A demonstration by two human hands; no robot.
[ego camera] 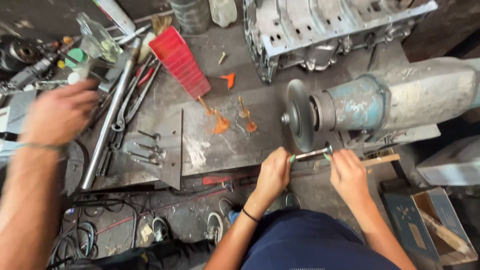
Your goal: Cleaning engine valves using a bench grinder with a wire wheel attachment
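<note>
My left hand (60,112) is blurred, raised over the cluttered left end of the workbench (235,145), close to a green-capped item (76,57) and a glass bottle (100,37). I see its back only, so whether it holds anything is unclear. My right hand is out of view. In front of me a co-worker in a dark blue top holds an engine valve (312,153) with both hands (274,172) against the lower edge of a grey grinding wheel (298,115).
Several loose valves (150,135) lie on a steel plate beside a long metal pipe (112,110) and pliers. There is a red ribbed box (181,61), orange-stained valves (220,122), an engine block (320,30) at the back, a cardboard box (435,225) at right and cables (80,235) on the floor.
</note>
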